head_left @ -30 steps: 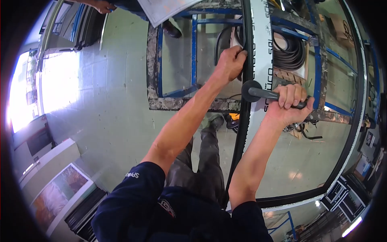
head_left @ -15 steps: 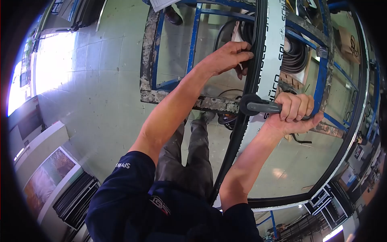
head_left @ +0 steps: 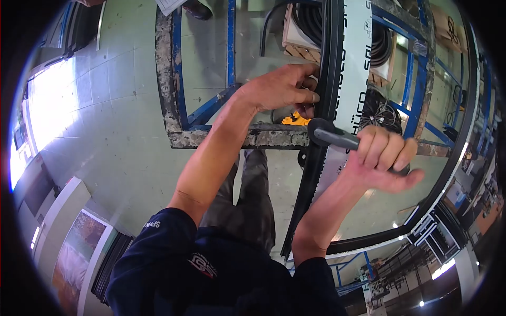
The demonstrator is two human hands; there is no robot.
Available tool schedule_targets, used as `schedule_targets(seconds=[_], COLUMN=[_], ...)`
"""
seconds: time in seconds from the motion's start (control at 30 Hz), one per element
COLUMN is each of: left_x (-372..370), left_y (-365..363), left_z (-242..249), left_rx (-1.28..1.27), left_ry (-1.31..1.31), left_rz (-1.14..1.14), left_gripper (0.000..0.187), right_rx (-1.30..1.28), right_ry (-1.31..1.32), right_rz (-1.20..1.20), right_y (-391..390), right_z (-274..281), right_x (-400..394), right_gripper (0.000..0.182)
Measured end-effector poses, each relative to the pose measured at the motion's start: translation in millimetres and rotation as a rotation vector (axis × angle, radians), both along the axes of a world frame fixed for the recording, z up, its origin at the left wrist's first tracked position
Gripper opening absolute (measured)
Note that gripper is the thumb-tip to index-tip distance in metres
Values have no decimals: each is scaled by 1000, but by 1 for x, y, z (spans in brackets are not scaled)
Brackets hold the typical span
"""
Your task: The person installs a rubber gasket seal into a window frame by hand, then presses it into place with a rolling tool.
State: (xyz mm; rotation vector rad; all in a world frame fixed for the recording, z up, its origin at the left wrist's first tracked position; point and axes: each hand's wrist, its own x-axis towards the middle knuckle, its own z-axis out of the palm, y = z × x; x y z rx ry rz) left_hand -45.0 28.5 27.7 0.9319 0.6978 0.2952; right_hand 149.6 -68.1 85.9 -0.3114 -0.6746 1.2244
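A grey-handled roller [head_left: 337, 138] with a round dark wheel is wrapped in the fingers of my right hand [head_left: 383, 158]. Its wheel presses against the black rubber gasket [head_left: 329, 68] along the near side of a large frame. Farther up the same strip, my left hand [head_left: 287, 89] has its bent fingers and thumb against the gasket's left edge; their exact grip is partly hidden. White printed film [head_left: 354, 79] covers the frame profile to the right of the gasket.
Blue metal stands with worn padded bars [head_left: 226, 139] support the frame. Coils of black gasket [head_left: 307, 23] lie on pallets below. A yellow object [head_left: 296, 119] shows beneath my left hand. A shoe [head_left: 197, 9] is at the top. Stacked dark profiles [head_left: 112, 266] stand lower left.
The view has shifted along the frame. Both hands and the roller stay at the gasket. My left fingers are spread slightly differently along its edge, and the yellow object has come into view.
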Motion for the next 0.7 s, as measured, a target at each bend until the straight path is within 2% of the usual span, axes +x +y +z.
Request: schedule_targets(seconds=[0.17, 0.27, 0.4, 0.6, 0.7], left_x=[-4, -5, -5, -7, -1], left_y=[2, 5, 4, 6, 1], left_z=[-11, -16, -16, -11, -9], left_rx=[-109, -133, -167, -173, -80], left_ry=[-34, -52, -88, -78, -35], left_rz=[-65, -97, -83, -74, 11], left_gripper=[35, 29, 26, 28, 16], right_rx=[-7, 53, 63, 34, -56], right_ry=[-401, -606, -781, -832, -791], right_rz=[-192, -209, -223, -310, -368], right_y=[-1, 3, 3, 0, -11], right_z=[26, 27, 32, 30, 34], right_x=[-41, -57, -74, -87, -88], right_gripper=[39, 36, 42, 42, 45])
